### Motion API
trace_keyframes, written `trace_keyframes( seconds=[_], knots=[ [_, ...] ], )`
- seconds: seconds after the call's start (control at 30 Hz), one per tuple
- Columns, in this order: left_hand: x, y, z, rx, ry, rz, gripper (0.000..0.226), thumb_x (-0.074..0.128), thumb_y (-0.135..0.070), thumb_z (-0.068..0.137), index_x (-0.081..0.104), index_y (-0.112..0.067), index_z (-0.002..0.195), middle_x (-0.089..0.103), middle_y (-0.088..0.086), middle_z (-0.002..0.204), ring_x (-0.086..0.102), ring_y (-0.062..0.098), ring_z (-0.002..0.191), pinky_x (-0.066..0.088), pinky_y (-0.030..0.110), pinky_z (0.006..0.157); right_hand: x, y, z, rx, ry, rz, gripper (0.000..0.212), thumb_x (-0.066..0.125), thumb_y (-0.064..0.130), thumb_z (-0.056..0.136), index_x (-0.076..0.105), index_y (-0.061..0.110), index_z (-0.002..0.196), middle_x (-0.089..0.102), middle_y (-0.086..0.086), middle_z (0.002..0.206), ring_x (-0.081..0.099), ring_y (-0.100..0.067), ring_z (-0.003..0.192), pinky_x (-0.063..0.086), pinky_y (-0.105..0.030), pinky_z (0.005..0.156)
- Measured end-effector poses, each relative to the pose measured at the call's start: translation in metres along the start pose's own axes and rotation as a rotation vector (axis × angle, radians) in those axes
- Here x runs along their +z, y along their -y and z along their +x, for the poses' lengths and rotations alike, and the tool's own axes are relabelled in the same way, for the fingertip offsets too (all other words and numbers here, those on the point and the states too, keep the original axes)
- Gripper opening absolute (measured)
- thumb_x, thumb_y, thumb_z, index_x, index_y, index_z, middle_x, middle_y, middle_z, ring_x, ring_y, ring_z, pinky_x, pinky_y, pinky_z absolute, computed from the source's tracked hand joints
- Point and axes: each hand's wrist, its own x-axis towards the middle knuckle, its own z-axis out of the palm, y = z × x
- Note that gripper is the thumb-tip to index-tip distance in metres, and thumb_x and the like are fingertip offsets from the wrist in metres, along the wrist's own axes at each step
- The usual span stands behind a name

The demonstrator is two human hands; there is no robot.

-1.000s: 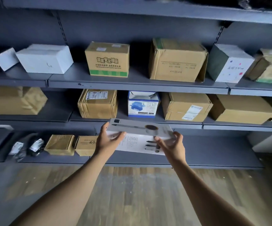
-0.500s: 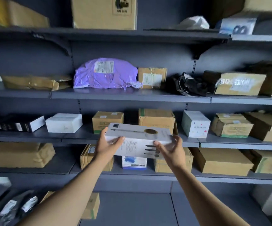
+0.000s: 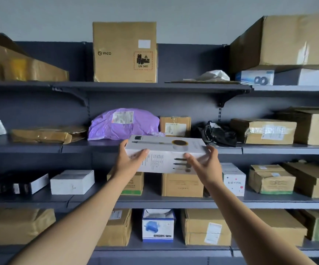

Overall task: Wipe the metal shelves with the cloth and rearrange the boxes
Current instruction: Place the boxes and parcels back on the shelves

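Item: flat white rectangular cardboard box (image 3: 164,160), pen pictures on face; held in air just below and in front of crumpled purple plastic mailer bag (image 3: 123,125). Left hand (image 3: 129,163) grips box's left end, right hand (image 3: 206,165) grips right end, thumbs on near face

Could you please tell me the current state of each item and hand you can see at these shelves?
Flat white rectangular cardboard box: closed, held in front of the grey metal shelves.
Left hand: grips the box's left end.
Right hand: grips the box's right end.
Purple plastic mailer bag: crumpled, lying on a shelf.
Tall brown PICO cardboard carton: closed, upright on the top shelf.
Small blue-and-white cardboard box: standing upside down.
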Motion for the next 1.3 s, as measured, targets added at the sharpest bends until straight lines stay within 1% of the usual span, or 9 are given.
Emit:
trace_keyframes(
  seconds=[0.17,0.3,0.37,0.47,0.53,0.67,0.87,1.07,1.3],
  knots=[
    [0.001,0.001,0.05,0.072,-0.042,0.127,0.062,0.082,-0.034,0.082,0.047,-0.027,0.133,0.061,-0.007,0.12,0.06,0.012,0.108,0.048,0.023,0.083,0.024,0.005,0.045,-0.057,-0.016,-0.025,0.095,0.074,0.079,0.067,0.042,0.027,0.14,0.067,0.005,0.124,0.067,-0.014,0.106,0.054,-0.038,0.09],
    [-0.001,0.014,0.101,0.101,-0.001,0.202,0.069,0.082,-0.04,0.081,0.046,-0.023,0.138,0.056,-0.007,0.124,0.055,0.014,0.113,0.044,0.027,0.09,0.051,0.007,0.086,-0.076,-0.036,-0.023,0.082,0.076,0.073,0.072,0.047,0.029,0.135,0.068,0.001,0.118,0.073,-0.006,0.082,0.057,-0.038,0.084],
    [-0.002,0.016,0.116,0.105,0.007,0.213,0.066,0.081,-0.041,0.082,0.047,-0.025,0.136,0.055,-0.012,0.12,0.055,0.012,0.111,0.045,0.027,0.086,0.06,0.01,0.096,-0.074,-0.024,-0.029,0.073,0.076,0.07,0.075,0.05,0.03,0.13,0.07,-0.004,0.111,0.073,-0.004,0.07,0.056,-0.029,0.077],
    [-0.002,0.031,0.148,0.115,0.026,0.251,0.059,0.08,-0.04,0.083,0.05,-0.025,0.131,0.055,-0.013,0.116,0.056,0.013,0.106,0.045,0.025,0.08,0.082,0.008,0.118,-0.094,-0.049,-0.073,0.061,0.077,0.058,0.081,0.055,0.027,0.129,0.067,-0.006,0.116,0.07,-0.007,0.088,0.043,-0.003,0.06],
    [-0.001,0.044,0.168,0.128,0.025,0.289,0.052,0.081,-0.044,0.082,0.053,-0.028,0.123,0.058,-0.011,0.114,0.059,0.015,0.103,0.046,0.026,0.078,0.096,0.003,0.129,-0.102,-0.074,-0.119,0.055,0.077,0.052,0.083,0.057,0.025,0.127,0.061,-0.003,0.124,0.062,-0.014,0.108,0.038,0.001,0.059],
    [-0.001,0.069,0.191,0.143,0.014,0.359,0.044,0.08,-0.05,0.079,0.051,-0.036,0.108,0.063,-0.01,0.108,0.062,0.017,0.096,0.044,0.026,0.072,0.117,-0.014,0.142,-0.089,-0.065,-0.216,0.064,0.073,0.059,0.082,0.056,0.024,0.132,0.057,-0.004,0.133,0.053,-0.02,0.124,0.044,-0.026,0.084],
    [0.003,0.085,0.22,0.125,0.01,0.391,0.042,0.08,-0.054,0.077,0.054,-0.034,0.103,0.067,-0.007,0.103,0.066,0.023,0.093,0.053,0.034,0.079,0.132,-0.024,0.164,-0.044,-0.071,-0.274,0.068,0.07,0.065,0.082,0.054,0.024,0.134,0.056,-0.008,0.131,0.056,-0.025,0.118,0.049,-0.037,0.09],
    [0.007,0.097,0.237,0.111,0.03,0.409,0.044,0.077,-0.063,0.074,0.054,-0.038,0.103,0.07,-0.005,0.102,0.07,0.024,0.087,0.058,0.04,0.079,0.141,-0.033,0.182,-0.021,-0.058,-0.283,0.065,0.069,0.064,0.083,0.054,0.024,0.133,0.057,-0.009,0.129,0.054,-0.026,0.121,0.045,-0.036,0.089],
    [0.013,0.099,0.242,0.097,0.03,0.396,0.042,0.078,-0.058,0.077,0.057,-0.034,0.105,0.07,-0.005,0.102,0.069,0.019,0.083,0.049,0.028,0.063,0.147,-0.045,0.196,-0.015,-0.05,-0.236,0.064,0.069,0.065,0.083,0.053,0.027,0.133,0.055,-0.006,0.135,0.056,-0.021,0.118,0.04,-0.03,0.084]
  ],
)
